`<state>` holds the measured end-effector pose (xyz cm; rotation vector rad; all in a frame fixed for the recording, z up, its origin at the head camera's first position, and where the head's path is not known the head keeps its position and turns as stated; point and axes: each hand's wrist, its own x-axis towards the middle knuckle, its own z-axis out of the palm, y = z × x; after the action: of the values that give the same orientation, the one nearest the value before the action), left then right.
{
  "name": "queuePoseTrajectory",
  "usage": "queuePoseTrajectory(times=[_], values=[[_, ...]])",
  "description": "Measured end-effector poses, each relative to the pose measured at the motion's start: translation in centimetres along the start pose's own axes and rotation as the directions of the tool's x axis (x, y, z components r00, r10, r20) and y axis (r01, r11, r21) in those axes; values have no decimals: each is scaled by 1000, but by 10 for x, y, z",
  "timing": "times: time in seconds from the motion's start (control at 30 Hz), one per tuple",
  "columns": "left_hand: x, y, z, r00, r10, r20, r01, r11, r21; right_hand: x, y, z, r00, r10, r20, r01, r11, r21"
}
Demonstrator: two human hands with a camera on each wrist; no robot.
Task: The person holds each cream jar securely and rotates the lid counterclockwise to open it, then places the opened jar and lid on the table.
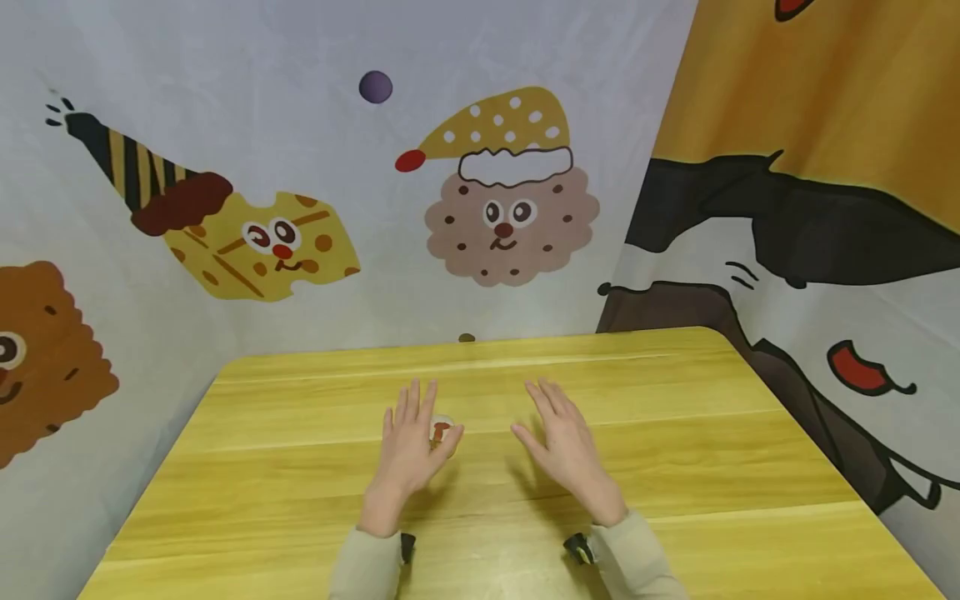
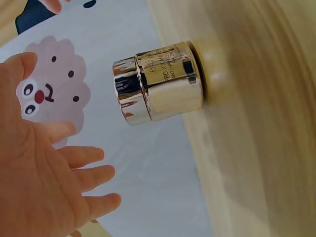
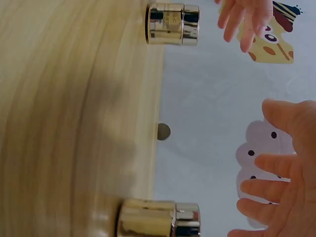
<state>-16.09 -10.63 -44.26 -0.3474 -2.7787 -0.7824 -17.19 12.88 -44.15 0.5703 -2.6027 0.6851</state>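
My left hand (image 1: 408, 450) hovers over the table with its fingers spread and holds nothing. Partly hidden behind its thumb is a shiny round-lidded jar (image 1: 441, 427). From the left wrist, a gold cosmetic jar (image 2: 170, 81) with dark print stands upright on the table, apart from the fingers. My right hand (image 1: 567, 446), also raised with fingers extended, touches nothing. In the right wrist view two gold jars show: one upper jar (image 3: 168, 23) towards the left hand, and one lower jar (image 3: 148, 219), cut off by the frame edge. The head view shows only one jar.
The wooden table (image 1: 487, 517) has its far edge against a pale curtain (image 1: 375, 317) printed with cartoon biscuits and cheese. Another curtain (image 1: 810, 333) hangs along the right side. Dark wrist devices (image 1: 579, 548) sit at the sleeve cuffs.
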Motion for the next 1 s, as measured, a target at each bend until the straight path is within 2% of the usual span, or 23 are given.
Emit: queuePoseTrajectory(times=[0.1, 0.23, 0.33, 0.47, 0.57, 0.7, 1.0], values=[[-1, -5, 0, 999, -22, 33, 24, 997, -70, 2, 0, 4, 998, -33, -47, 36, 998, 55], [-1, -13, 1, 999, -20, 37, 26, 987, -160, 4, -1, 11, 995, -51, -82, 61, 989, 131], [0, -19, 0, 999, -12, 30, 20, 964, -264, 6, -2, 16, 995, -48, -83, 65, 974, 218], [0, -25, -2, 998, -43, 49, 59, 909, -413, 9, -5, 22, 997, -30, -75, 54, 939, 339], [-1, -28, -3, 992, -95, 80, 122, 865, -486, 12, -7, 27, 998, -13, -61, 37, 914, 404], [-2, -32, -3, 983, -151, 102, 182, 820, -543, 14, -10, 35, 1000, 25, -18, -13, 876, 482], [-2, -39, 2, 966, -231, 117, 250, 708, -660, 22, -19, 50, 991, 96, 98, -136, 768, 626]])
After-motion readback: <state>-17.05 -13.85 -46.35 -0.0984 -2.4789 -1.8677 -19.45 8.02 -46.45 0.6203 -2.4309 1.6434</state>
